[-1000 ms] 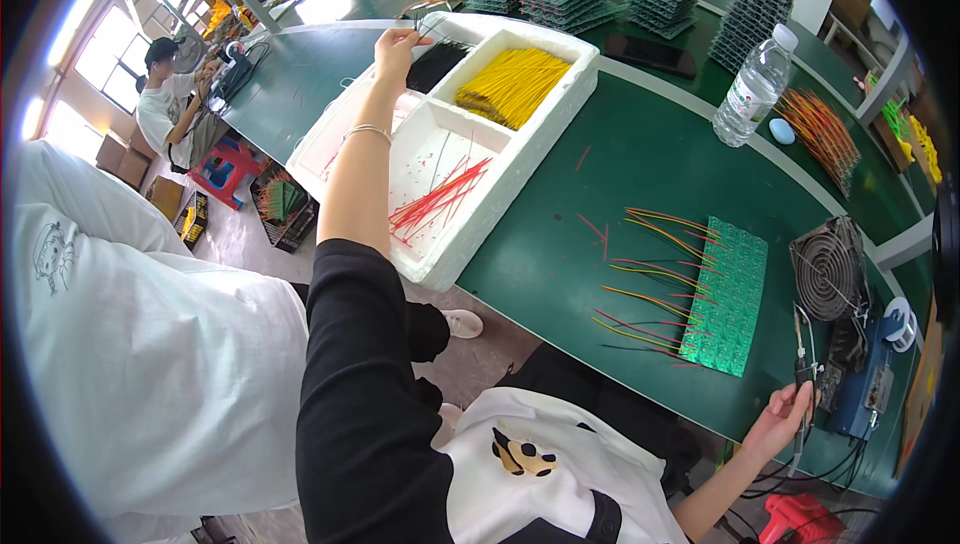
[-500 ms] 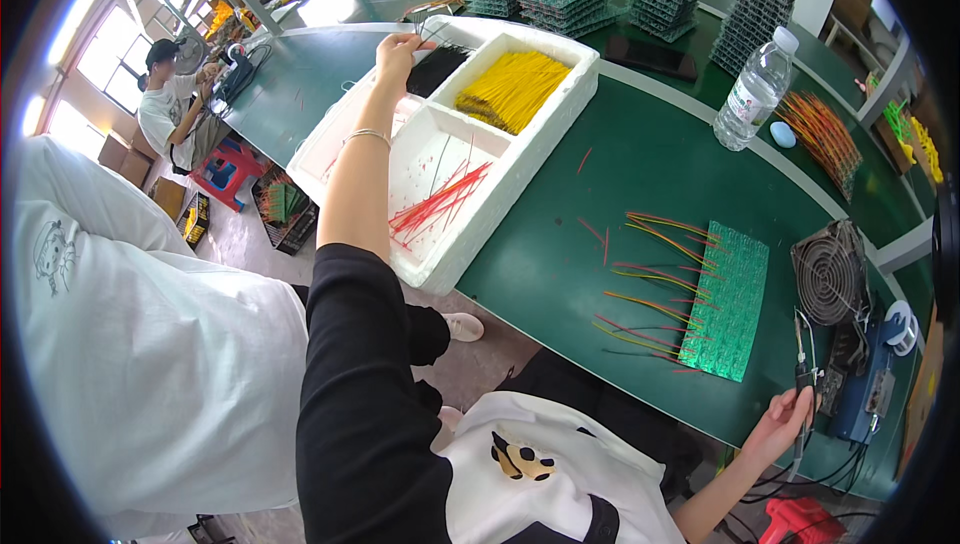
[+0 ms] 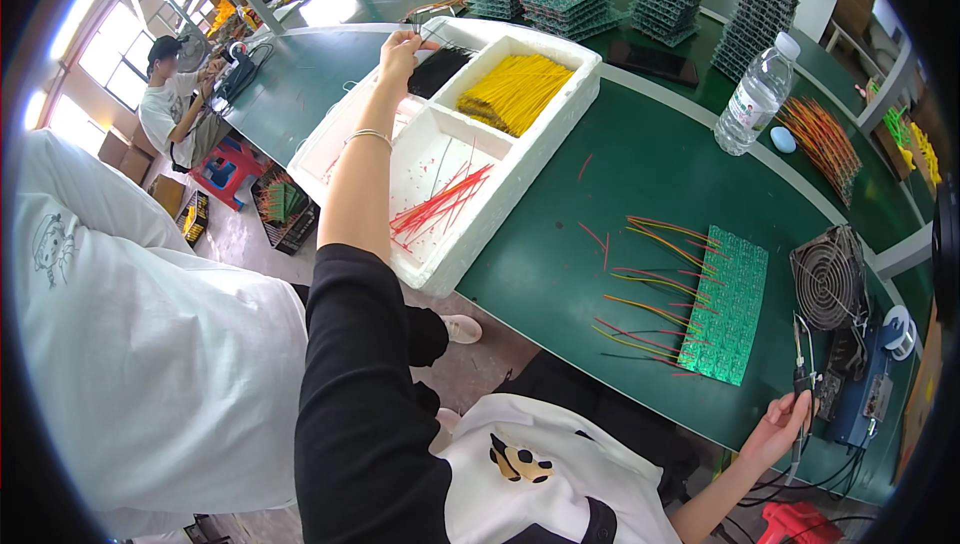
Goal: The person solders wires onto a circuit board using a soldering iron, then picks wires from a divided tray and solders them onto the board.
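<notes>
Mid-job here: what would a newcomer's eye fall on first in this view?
Probably the bright yellow wires in the far right compartment of the white foam box, with the left hand beside the black wires next to them. Then the shiny green board on the table to the right, loose-ended wires fanning from its left edge, and the right hand holding a soldering tool nearby.

Bright daylight comes from the windows [image 3: 113, 52] at far left, burnt out to white, and glares off the far stretch of the green tabletop [image 3: 330, 6]. Small glints speckle the green panel [image 3: 728, 306] at right. The fisheye lens bows straight edges, the rim falls to black, and far details look soft.
</notes>
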`<act>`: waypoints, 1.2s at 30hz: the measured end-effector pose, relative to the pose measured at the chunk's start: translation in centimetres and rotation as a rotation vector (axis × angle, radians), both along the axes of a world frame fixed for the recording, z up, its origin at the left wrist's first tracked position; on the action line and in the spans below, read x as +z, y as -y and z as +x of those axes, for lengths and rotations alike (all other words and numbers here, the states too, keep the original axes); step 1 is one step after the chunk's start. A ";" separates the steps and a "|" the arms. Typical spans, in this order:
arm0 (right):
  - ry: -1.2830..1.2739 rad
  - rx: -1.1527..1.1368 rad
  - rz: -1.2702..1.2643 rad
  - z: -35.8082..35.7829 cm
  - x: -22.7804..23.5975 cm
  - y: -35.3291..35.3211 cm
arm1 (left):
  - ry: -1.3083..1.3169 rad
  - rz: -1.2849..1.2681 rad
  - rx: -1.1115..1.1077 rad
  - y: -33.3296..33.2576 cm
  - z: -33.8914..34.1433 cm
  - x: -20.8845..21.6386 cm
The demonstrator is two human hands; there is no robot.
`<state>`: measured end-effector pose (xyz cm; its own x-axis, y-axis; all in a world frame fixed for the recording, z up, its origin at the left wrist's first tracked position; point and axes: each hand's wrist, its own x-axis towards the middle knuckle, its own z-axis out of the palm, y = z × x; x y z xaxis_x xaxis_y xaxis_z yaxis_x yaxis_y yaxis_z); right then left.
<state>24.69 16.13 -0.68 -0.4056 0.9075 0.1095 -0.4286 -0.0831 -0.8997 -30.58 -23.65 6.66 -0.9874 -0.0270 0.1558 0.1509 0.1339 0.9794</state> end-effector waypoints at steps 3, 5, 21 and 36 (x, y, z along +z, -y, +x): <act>0.008 -0.015 0.009 -0.3 0.1 0.1 | 0.008 -0.032 -0.002 -0.2 -0.1 0.0; 0.002 -0.003 0.020 -0.3 0.1 0.0 | -0.003 -0.049 0.005 -0.2 -0.2 0.0; -0.053 0.052 0.013 0.6 -0.3 -0.1 | -0.670 -0.524 0.191 2.2 -6.8 -2.1; 0.031 0.071 0.004 -1.1 2.6 0.9 | -0.334 -0.247 -0.293 -12.1 12.9 5.5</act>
<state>23.56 15.26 1.92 -0.4722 0.8759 0.0990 -0.3934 -0.1089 -0.9129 -17.69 -11.55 12.11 -0.8430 0.3211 0.4315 0.5168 0.2607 0.8155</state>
